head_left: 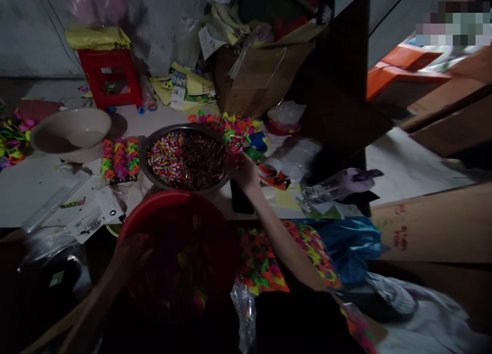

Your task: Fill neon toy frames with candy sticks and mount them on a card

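Observation:
My right hand (241,170) reaches forward to the right rim of a metal bowl (145,150) filled with small multicoloured pieces. Its fingers are curled at the rim; what they hold is too dark to see. My left hand (132,249) rests on the near left edge of a red basin (161,203) right in front of me. That hand is in deep shadow and its fingers do not show clearly. Colourful items lie dimly inside the red basin.
A beige bowl (71,133) sits at the left, with stacked neon rings (120,159) beside it. A red plastic stool (110,77) and an open cardboard box (261,77) stand at the back. Neon pieces (234,128), plastic bags and a brown carton (434,226) lie to the right.

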`<state>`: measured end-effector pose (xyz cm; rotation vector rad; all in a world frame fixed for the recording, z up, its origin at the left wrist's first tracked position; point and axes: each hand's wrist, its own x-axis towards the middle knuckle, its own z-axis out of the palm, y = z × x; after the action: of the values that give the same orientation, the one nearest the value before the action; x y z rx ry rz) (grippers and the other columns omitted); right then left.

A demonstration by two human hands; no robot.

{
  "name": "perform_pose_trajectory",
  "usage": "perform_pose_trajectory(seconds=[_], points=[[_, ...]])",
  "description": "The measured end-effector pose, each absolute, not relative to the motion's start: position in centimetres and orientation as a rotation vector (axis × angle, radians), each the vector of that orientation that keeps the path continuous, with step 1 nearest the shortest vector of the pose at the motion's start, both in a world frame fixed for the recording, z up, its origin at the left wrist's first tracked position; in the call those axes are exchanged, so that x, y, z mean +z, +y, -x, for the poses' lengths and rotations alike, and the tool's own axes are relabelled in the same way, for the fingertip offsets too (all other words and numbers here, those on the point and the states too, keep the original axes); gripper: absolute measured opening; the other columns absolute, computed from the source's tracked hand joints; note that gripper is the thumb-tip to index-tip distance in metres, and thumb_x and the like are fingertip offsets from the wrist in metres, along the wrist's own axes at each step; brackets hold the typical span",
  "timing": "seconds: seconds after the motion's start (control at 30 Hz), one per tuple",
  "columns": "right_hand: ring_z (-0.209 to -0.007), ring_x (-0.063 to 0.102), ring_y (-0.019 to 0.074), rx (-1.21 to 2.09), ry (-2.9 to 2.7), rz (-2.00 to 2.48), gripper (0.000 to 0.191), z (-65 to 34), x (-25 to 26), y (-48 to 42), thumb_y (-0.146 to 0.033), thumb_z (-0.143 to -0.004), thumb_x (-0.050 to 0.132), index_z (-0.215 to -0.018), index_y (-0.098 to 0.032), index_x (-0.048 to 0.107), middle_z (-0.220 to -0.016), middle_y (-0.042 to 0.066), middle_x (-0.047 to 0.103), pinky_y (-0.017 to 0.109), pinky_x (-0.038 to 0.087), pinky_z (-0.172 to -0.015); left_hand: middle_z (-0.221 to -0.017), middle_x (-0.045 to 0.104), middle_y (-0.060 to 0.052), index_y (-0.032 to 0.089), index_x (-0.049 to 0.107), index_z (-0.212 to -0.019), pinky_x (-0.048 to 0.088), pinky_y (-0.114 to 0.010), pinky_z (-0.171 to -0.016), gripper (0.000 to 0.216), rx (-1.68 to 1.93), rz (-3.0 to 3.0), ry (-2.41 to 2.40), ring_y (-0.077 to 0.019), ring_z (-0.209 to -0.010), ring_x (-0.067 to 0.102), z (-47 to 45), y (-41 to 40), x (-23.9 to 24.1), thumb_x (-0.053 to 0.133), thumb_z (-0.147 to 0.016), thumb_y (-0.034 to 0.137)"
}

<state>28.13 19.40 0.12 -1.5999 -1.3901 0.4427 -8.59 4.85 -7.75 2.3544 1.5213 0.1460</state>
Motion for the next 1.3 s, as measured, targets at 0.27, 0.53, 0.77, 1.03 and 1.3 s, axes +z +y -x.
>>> perform_pose_trajectory(seconds=[0.27, 0.53, 0.77, 1.03, 1.3], points=[[-0.076, 0.061, 0.0156, 1.060, -1.604, 1.287, 0.032, -20.8, -4.0, 11.4, -0.037, -0.078, 0.061, -0.100, -0.015, 0.064, -0.087, 0.004, 0.068, 0.024, 0.047, -0.069, -0.119, 0.064, -0.013, 0.018, 0.060, -0.118, 0.046, -0.038, -0.095, 0.036, -0.092, -2.273, 1.506, -0.0260, -0.109, 0.061, 6.6, 5.4, -10.9, 0.051, -0.083, 0.017], [-0.083, 0.066, 0.0164, 1.022, -2.005, 1.131, 0.024, -19.2, -1.2, 6.4, -0.019, -0.084, 0.056, -0.107, -0.016, 0.064, -0.096, 0.007, 0.070, 0.024, 0.049, -0.074, -0.093, 0.066, -0.003, 0.021, 0.058, -0.094, 0.049, -0.029, -0.081, 0.017, 0.583, -2.074, 1.483, -0.0172, -0.088, 0.063, 4.4, 5.1, -4.1, 0.050, -0.092, 0.035], [-0.096, 0.066, 0.0168, 0.850, -2.116, 0.981, 0.033, -18.5, 1.6, 5.1, -0.010, -0.087, 0.050, -0.117, -0.021, 0.059, -0.111, 0.010, 0.065, 0.026, 0.053, -0.079, -0.078, 0.060, -0.002, 0.018, 0.058, -0.082, 0.050, -0.025, -0.071, 0.021, 0.928, -2.366, 1.349, -0.0145, -0.076, 0.060, 3.4, 4.1, -0.1, 0.051, -0.092, 0.036], [-0.098, 0.066, 0.0186, 0.677, -2.140, 0.814, 0.029, -18.1, 2.2, 4.6, -0.014, -0.090, 0.050, -0.119, -0.019, 0.055, -0.105, 0.010, 0.068, 0.027, 0.054, -0.079, -0.086, 0.073, -0.002, 0.018, 0.062, -0.093, 0.052, -0.024, -0.076, 0.019, 0.998, -2.376, 1.367, -0.0136, -0.079, 0.068, 3.5, 3.7, 0.0, 0.065, -0.084, 0.035], [-0.090, 0.067, 0.0181, 0.656, -2.125, 0.870, 0.029, -17.1, 2.5, 3.7, -0.009, -0.088, 0.046, -0.114, -0.017, 0.054, -0.101, 0.010, 0.068, 0.027, 0.054, -0.074, -0.085, 0.075, -0.001, 0.020, 0.065, -0.093, 0.051, -0.024, -0.069, 0.018, 0.878, -2.620, 1.503, -0.0127, -0.070, 0.068, 3.1, 3.4, 1.8, 0.054, -0.092, 0.034]])
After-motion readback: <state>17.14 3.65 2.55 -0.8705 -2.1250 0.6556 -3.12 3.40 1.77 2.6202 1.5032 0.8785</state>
